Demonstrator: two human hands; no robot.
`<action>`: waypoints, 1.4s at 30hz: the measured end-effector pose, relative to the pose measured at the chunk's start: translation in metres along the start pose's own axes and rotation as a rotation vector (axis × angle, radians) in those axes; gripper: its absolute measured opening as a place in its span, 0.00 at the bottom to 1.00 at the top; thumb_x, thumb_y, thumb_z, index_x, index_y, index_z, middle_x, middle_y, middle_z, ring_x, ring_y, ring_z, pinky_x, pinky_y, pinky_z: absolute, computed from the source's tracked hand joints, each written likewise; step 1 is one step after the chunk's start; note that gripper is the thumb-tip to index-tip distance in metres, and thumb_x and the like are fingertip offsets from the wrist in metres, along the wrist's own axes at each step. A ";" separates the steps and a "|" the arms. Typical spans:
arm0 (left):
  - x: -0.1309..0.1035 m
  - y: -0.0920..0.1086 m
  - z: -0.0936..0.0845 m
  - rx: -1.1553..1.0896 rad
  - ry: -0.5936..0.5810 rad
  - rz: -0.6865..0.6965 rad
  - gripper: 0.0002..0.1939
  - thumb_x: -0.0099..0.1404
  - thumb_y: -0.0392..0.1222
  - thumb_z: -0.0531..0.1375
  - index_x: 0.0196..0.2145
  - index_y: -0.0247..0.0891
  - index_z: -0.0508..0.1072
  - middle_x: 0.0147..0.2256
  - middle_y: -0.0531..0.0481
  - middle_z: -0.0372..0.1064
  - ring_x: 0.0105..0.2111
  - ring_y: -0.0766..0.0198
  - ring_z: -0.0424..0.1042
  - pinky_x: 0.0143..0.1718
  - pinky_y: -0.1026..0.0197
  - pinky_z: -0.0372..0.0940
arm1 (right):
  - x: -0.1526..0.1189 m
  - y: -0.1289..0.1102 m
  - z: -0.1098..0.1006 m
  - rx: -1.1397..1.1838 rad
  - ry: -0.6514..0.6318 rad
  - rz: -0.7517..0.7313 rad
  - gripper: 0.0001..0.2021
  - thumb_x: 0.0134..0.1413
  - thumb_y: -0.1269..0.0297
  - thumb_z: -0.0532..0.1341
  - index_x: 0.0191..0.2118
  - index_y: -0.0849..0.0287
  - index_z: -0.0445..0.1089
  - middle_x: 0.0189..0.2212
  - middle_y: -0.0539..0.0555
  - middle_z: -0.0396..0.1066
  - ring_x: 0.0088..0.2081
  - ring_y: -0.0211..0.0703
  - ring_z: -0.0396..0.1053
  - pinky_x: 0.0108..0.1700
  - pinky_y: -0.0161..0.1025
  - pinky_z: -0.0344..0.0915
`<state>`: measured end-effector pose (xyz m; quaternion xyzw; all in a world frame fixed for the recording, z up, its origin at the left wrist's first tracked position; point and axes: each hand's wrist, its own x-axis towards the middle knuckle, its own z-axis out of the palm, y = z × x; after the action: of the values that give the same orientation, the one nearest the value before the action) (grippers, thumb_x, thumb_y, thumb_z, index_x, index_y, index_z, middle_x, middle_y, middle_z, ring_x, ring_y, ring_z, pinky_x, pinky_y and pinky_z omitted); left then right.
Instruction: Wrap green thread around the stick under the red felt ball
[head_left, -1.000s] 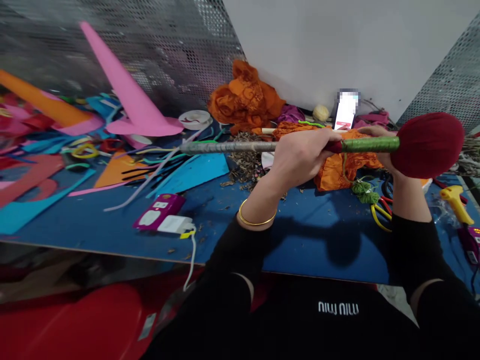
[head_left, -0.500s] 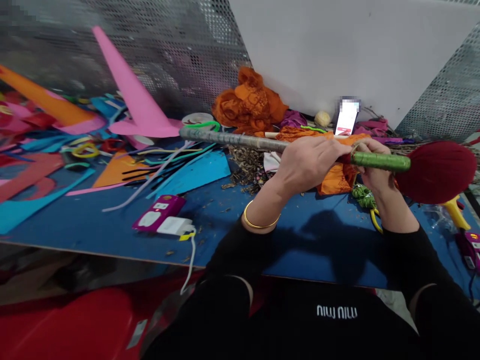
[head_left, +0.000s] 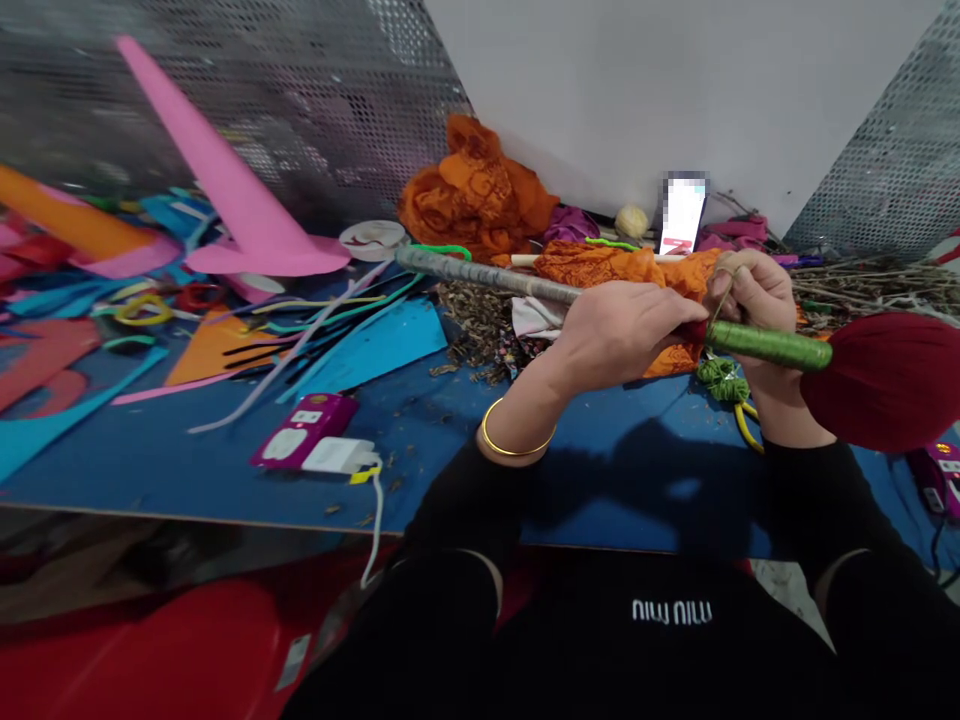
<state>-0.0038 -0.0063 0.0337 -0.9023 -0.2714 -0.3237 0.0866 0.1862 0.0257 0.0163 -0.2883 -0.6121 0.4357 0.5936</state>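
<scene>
A long grey stick (head_left: pixel 487 277) lies across in front of me, raised over the table. My left hand (head_left: pixel 619 335) is wrapped round it, beside a strip of red cloth. To the right of that hand, green cord is wound tightly in a winding (head_left: pixel 772 343) along the stick. A round dark red cloth bundle (head_left: pixel 889 385) forms the right end. My right hand (head_left: pixel 756 288) is closed behind and above the winding, pinching a thin cord (head_left: pixel 721 300) that runs down to the stick. A tangle of green cord (head_left: pixel 724 378) lies below on the table.
Orange cloth (head_left: pixel 480 200), a propped phone (head_left: pixel 682 215) and dry twigs (head_left: pixel 874 290) are along the back. A pink felt cone hat (head_left: pixel 225 200) and coloured felt pieces fill the left. A purple socket block (head_left: pixel 304 430) with a white plug sits near the front edge.
My right hand has risen above the stick with the cord. The dark red end has dropped lower, and the camera view has shifted slightly. My left hand keeps its hold on the stick.
</scene>
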 end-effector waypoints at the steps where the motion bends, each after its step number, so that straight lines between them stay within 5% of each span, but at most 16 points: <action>1: 0.000 0.000 -0.001 0.012 0.011 0.011 0.13 0.73 0.42 0.50 0.44 0.40 0.73 0.38 0.50 0.79 0.38 0.63 0.77 0.38 0.59 0.66 | 0.000 0.000 0.000 0.012 -0.010 -0.007 0.18 0.50 0.41 0.64 0.26 0.51 0.69 0.19 0.46 0.55 0.18 0.33 0.47 0.20 0.34 0.50; 13: -0.002 0.000 -0.010 0.108 0.077 -0.020 0.16 0.74 0.45 0.47 0.46 0.43 0.72 0.38 0.49 0.78 0.36 0.62 0.75 0.37 0.58 0.66 | 0.003 0.021 0.010 0.084 0.006 -0.031 0.15 0.51 0.45 0.64 0.28 0.51 0.68 0.23 0.47 0.58 0.23 0.37 0.58 0.24 0.36 0.62; 28: -0.002 0.000 -0.010 0.080 0.002 -0.054 0.18 0.74 0.45 0.46 0.50 0.46 0.72 0.39 0.50 0.78 0.37 0.62 0.74 0.38 0.58 0.66 | 0.000 0.015 0.006 0.023 -0.006 -0.018 0.16 0.55 0.43 0.60 0.29 0.49 0.65 0.22 0.47 0.53 0.24 0.40 0.57 0.26 0.38 0.58; 37: -0.002 -0.001 -0.013 0.067 -0.020 -0.097 0.17 0.73 0.44 0.47 0.52 0.49 0.72 0.40 0.50 0.77 0.37 0.60 0.74 0.39 0.55 0.67 | 0.003 0.025 0.018 0.193 0.000 -0.034 0.15 0.49 0.49 0.68 0.26 0.53 0.69 0.23 0.46 0.63 0.24 0.34 0.61 0.27 0.34 0.62; 42: -0.003 -0.002 -0.011 0.117 0.026 -0.074 0.17 0.73 0.41 0.47 0.52 0.50 0.72 0.40 0.51 0.77 0.37 0.63 0.74 0.38 0.58 0.67 | 0.003 0.036 0.018 0.094 -0.002 -0.012 0.14 0.51 0.49 0.66 0.26 0.53 0.69 0.22 0.46 0.63 0.24 0.34 0.60 0.27 0.36 0.62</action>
<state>-0.0130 -0.0093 0.0398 -0.8808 -0.3220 -0.3217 0.1305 0.1627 0.0411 -0.0124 -0.2557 -0.5934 0.4607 0.6085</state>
